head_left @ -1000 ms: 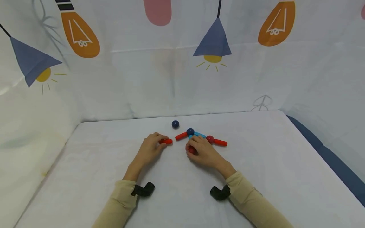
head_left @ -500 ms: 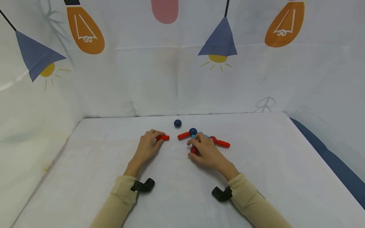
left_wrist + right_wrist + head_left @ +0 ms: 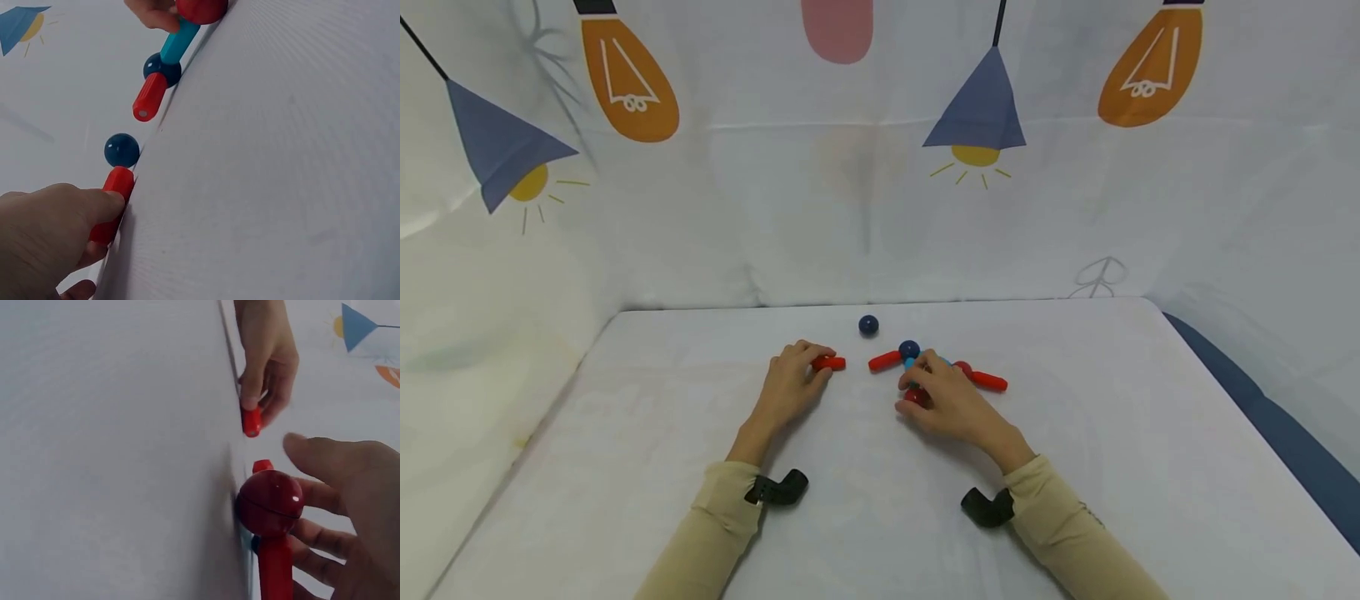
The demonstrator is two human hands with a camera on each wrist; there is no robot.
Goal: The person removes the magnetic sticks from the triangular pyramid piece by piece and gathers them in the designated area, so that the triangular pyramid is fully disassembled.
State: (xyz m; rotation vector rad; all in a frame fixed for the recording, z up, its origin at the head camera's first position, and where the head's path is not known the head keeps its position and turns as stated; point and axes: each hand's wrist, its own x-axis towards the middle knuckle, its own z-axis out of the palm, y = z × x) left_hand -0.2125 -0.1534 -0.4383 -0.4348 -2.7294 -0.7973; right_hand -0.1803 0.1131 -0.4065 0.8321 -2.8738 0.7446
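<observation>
White cloth covers the surface (image 3: 625, 433), and behind it hangs a backdrop (image 3: 820, 208) printed with bulbs and lamps. We list what lies on it, left to right.

1. Left hand (image 3: 790, 387), palm down, fingers curled over one end of a short red rod (image 3: 830, 363). The grip holds it pinched against the cloth; in the left wrist view the rod's (image 3: 112, 203) free end points toward the loose ball.

2. Loose dark blue ball (image 3: 868, 325), lying apart, beyond the gap between the hands, touched by neither.

3. Joined piece: a red rod (image 3: 884, 361) meeting a dark blue ball (image 3: 909, 349), a light blue rod (image 3: 178, 40) running on from that ball under the fingers, then a red ball (image 3: 962, 368) and a further red rod (image 3: 989, 382) at the far right.

4. Right hand (image 3: 951, 404), resting over the joined piece. Its grip is closed loosely around a red ball (image 3: 270, 501) seated on another red rod (image 3: 275, 569).

Handling, as we judge it: hard, smooth plastic, light and stiff. The balls will roll freely and are slippery, so best cupped. The rods are better taken at mid-length, between thumb and fingertips. We cannot see what holds the joints; they may part under a sideways pull, so we would support the joined piece near a ball.
</observation>
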